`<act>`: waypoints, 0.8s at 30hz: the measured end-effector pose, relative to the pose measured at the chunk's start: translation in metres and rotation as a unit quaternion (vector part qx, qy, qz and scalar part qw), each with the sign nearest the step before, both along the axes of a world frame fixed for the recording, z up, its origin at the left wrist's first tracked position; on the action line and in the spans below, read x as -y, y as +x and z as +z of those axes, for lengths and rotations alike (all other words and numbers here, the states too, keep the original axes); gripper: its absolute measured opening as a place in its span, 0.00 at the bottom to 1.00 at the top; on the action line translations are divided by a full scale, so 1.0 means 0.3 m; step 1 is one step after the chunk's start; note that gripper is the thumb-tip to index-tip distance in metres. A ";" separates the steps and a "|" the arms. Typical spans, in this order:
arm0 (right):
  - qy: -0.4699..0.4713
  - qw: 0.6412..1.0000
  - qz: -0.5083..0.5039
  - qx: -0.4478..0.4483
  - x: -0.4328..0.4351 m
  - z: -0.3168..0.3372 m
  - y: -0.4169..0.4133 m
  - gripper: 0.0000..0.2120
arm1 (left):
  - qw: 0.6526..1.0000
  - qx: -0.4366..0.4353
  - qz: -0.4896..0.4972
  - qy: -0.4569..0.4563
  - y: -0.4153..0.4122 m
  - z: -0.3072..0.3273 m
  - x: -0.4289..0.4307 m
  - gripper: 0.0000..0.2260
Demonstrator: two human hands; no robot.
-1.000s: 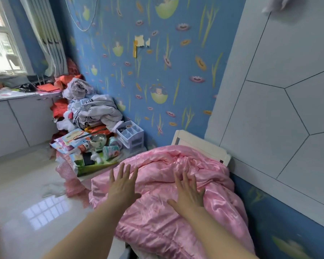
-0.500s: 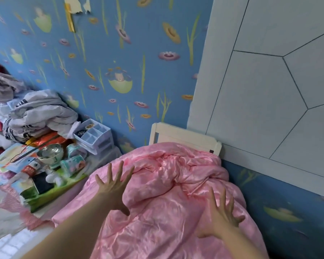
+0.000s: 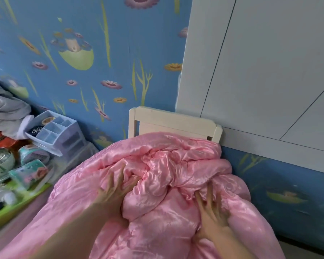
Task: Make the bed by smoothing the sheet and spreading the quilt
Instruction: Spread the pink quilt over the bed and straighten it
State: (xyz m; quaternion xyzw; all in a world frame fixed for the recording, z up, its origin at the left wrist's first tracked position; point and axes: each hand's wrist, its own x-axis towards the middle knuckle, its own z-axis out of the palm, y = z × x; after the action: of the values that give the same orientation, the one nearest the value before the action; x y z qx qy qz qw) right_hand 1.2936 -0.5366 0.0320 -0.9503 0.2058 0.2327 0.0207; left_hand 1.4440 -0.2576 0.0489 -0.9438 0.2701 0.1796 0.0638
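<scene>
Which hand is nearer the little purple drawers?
The left hand, on the side of the pink quilt facing the purple drawers; the right hand rests nearer the wall.

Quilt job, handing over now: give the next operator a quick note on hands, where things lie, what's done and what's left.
Left hand: open, fingers spread, pressing into the quilt beside its bunched folds.
Right hand: open, fingers spread on the quilt.
Quilt: on the bed, rumpled in a heap near the white end board.
Sheet: not visible, hidden under the quilt.
Done: nothing shows as finished.
Left: spread and flatten the quilt; the sheet probably needs checking too.
</scene>
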 end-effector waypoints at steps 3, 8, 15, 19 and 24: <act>0.040 0.999 0.011 0.020 0.005 -0.056 0.011 0.63 | 0.999 0.013 -0.024 -0.040 0.006 -0.058 0.035 0.57; 0.103 0.992 0.016 0.075 0.017 -0.165 0.027 0.52 | 0.997 0.031 -0.036 -0.057 0.028 -0.172 0.060 0.44; 0.129 0.980 -0.056 0.143 -0.001 -0.275 0.019 0.21 | 0.994 0.055 -0.040 -0.085 0.020 -0.274 0.126 0.32; 0.058 0.986 -0.019 0.153 0.009 -0.198 0.014 0.20 | 0.989 0.094 -0.070 -0.085 0.007 -0.202 0.131 0.27; -0.008 0.990 0.001 0.144 0.038 -0.008 -0.041 0.12 | 0.991 0.099 -0.057 -0.075 -0.051 0.000 0.106 0.23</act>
State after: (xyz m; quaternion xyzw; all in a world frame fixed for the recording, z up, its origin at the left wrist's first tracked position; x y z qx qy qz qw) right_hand 1.2815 -0.5480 0.0295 -0.9742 0.2016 0.0920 0.0424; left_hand 1.4286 -0.2894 0.0488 -0.9421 0.3283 0.0607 0.0295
